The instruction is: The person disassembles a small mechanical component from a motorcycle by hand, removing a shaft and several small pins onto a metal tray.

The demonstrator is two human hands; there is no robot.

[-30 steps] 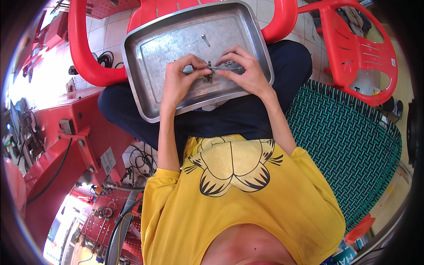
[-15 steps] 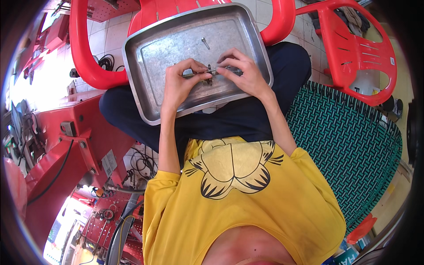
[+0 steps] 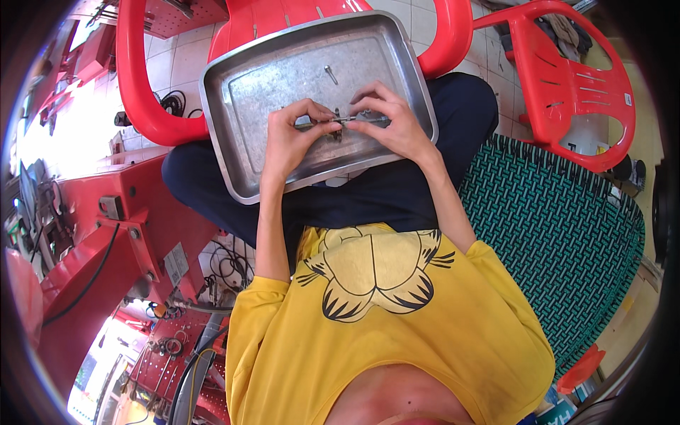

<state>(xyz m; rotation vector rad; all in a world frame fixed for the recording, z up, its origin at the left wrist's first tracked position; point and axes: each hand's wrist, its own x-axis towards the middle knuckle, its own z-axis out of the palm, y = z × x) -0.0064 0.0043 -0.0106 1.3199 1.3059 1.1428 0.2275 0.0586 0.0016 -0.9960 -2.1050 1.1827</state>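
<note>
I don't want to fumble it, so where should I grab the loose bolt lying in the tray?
Probably mid-shank, from straight above, one fingertip on each long side: the bolt is slim, lies flat on the bare floor of the tray, and has open space around it.

two hands (image 3: 282,136) (image 3: 399,127), one tray (image 3: 273,81), two red chairs (image 3: 143,106) (image 3: 538,113)
</note>
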